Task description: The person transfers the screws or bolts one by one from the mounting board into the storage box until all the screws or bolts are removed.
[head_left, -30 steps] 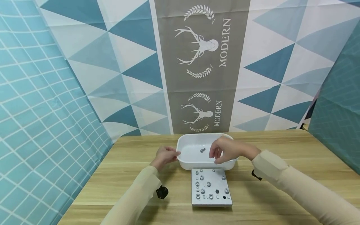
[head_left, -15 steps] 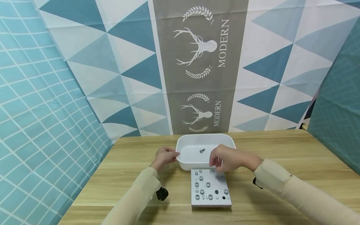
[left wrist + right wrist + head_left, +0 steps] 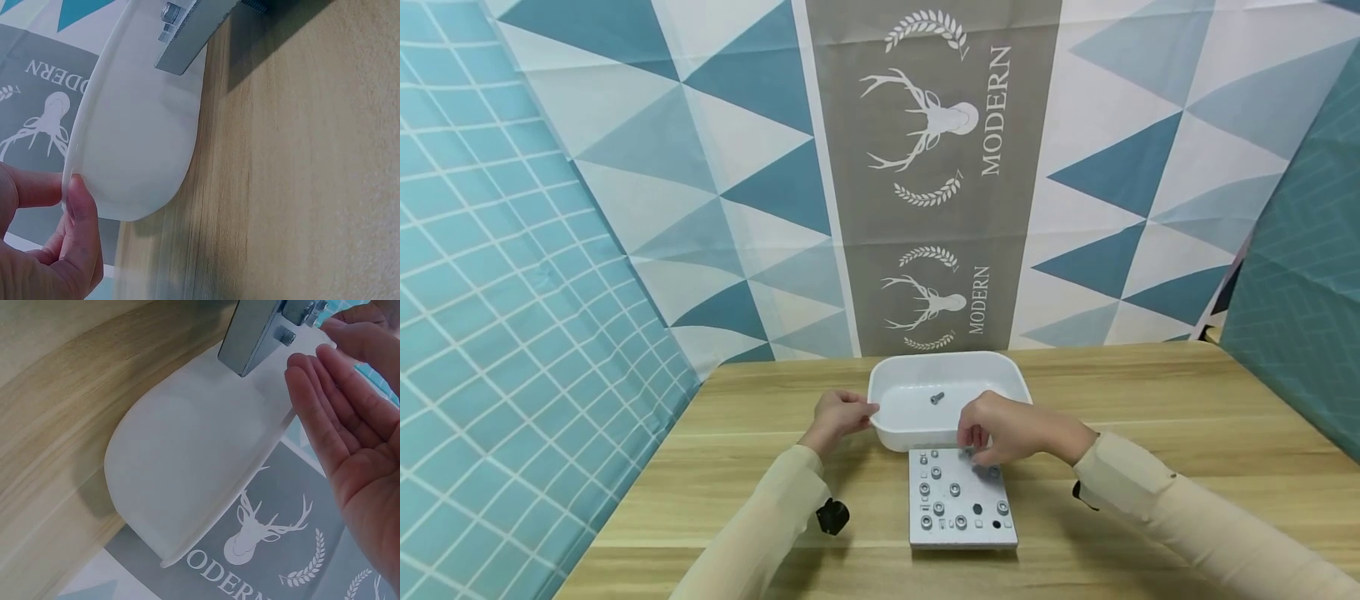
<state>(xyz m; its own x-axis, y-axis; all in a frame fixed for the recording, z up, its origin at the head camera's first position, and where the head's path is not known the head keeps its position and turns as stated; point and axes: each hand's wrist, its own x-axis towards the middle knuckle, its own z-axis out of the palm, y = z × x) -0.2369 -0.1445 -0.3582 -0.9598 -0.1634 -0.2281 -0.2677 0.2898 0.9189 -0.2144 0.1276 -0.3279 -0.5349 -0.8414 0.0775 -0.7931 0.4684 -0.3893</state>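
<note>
Pale wood-grain tabletop (image 3: 752,404); lower centre, silver rectangular metal plate (image 3: 972,490); just above, white oblong plastic tub (image 3: 917,439), pinched by left hand (image 3: 842,414), likely for steadiness; over plate's top, bent-fingered right hand (image 3: 1006,430), grip impossible to tell.

White tray (image 3: 917,441) — one bolt (image 3: 937,398) inside, bolt-studded silver plate (image 3: 956,505) — just in front

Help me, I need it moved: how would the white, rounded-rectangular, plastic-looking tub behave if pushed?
Probably stiff: the tub shows no bend where the left-hand grip pinches its rim. Likely light for its size, given thin-looking walls. It seems unlikely to tip, being wide and low, though the grey metallic bolt inside could roll.
</note>
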